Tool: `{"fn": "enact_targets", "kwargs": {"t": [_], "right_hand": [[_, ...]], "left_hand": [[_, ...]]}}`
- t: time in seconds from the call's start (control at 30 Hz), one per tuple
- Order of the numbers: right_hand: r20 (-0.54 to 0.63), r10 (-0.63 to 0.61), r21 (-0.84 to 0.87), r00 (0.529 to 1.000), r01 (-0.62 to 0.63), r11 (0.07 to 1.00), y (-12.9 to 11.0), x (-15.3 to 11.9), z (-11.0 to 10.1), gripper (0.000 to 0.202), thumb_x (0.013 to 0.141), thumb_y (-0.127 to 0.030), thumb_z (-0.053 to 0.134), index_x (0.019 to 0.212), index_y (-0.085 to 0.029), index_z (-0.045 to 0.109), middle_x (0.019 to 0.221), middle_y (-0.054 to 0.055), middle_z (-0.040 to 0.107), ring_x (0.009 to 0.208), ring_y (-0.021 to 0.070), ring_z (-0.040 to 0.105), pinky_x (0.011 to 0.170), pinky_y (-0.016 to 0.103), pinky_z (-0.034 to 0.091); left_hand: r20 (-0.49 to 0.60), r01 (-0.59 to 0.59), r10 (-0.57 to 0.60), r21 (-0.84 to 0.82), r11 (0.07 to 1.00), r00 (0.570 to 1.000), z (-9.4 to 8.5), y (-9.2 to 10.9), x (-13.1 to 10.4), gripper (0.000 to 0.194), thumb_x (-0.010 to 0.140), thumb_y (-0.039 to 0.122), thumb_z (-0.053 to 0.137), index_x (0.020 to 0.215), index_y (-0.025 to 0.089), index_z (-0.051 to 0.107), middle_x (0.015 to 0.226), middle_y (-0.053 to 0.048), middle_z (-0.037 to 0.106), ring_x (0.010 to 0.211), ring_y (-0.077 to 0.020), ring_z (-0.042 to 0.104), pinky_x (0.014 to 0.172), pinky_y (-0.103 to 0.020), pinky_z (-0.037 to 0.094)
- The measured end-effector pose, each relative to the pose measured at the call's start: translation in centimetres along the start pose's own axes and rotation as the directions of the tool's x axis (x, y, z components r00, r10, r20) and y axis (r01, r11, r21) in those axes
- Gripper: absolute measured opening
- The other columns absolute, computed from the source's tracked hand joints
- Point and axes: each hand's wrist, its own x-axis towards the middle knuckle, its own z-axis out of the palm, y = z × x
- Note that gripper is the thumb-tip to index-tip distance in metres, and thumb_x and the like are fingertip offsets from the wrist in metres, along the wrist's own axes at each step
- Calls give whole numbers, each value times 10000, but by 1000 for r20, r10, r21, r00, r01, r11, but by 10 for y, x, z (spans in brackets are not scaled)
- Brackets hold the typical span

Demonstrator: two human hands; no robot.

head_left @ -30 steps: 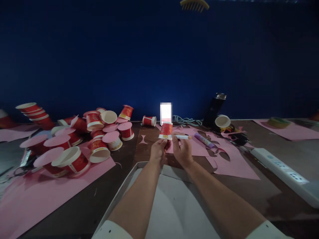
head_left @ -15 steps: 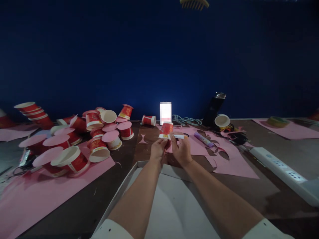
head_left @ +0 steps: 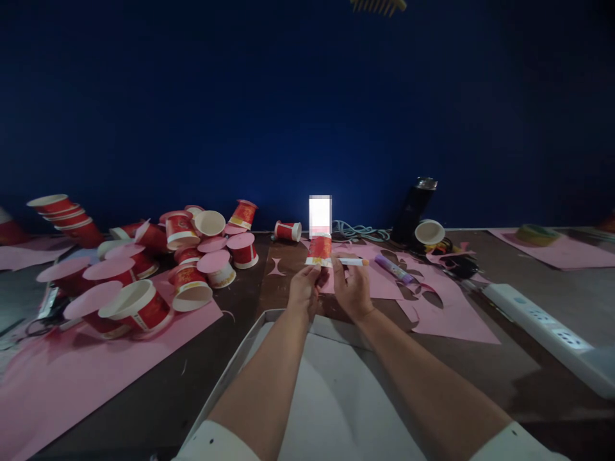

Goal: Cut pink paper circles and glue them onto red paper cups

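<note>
Above the far edge of a box, my left hand (head_left: pixel 304 289) is closed round the lower end of a red paper cup (head_left: pixel 319 248) with a pale, gold-patterned band at the bottom. A bright blurred patch covers the space behind the cup's top. My right hand (head_left: pixel 354 289) grips a white marker (head_left: pixel 352 261) with an orange end pointing right. The marker lies almost level beside the cup; whether its other end touches the cup I cannot tell. Beyond the right hand rests a purple glue tube (head_left: pixel 393 269) on cut pink paper (head_left: pixel 451 314).
Many red cups, several with pink discs (head_left: pixel 214 262), crowd the left on a pink sheet (head_left: pixel 120 371). A stack of cups (head_left: pixel 72 221) leans behind. An open white box (head_left: pixel 346 397) lies under my forearms. Right are a black bottle (head_left: pixel 414 208) and power strip (head_left: pixel 542 333).
The marker and my right hand have shifted slightly right, away from the cup. The cup has turned a little in my left hand, showing more of its red side.
</note>
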Motion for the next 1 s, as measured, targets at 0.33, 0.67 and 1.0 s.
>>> {"fn": "enact_targets", "kwargs": {"t": [0.33, 0.67, 1.0], "right_hand": [[38, -12, -51, 999, 14, 999, 0, 0, 0, 200, 910, -281, 458, 904, -190, 636, 885, 88, 692, 853, 225, 617, 786, 377, 455], [46, -17, 3, 999, 17, 1000, 2, 0, 1, 205, 914, -283, 454, 937, -183, 632, 952, 108, 685, 922, 216, 621, 836, 378, 461], [23, 55, -58, 998, -53, 997, 3, -1, 2, 236, 912, -311, 441, 914, -174, 632, 879, 101, 687, 801, 216, 620, 743, 361, 463]], "left_hand": [[2, 19, -19, 0, 1000, 1000, 0, -1, 3, 240, 523, 258, 800, 627, 117, 636, 620, -13, 624, 608, -98, 575, 708, -263, 454], [28, 27, -27, -14, 1000, 999, -1, 0, 1, 258, 517, 245, 811, 646, 105, 638, 630, -23, 637, 609, -96, 593, 703, -251, 471], [27, 17, -16, -30, 999, 1000, -1, 0, 1, 231, 546, 229, 801, 645, 102, 635, 624, -25, 638, 603, -92, 602, 688, -236, 489]]}}
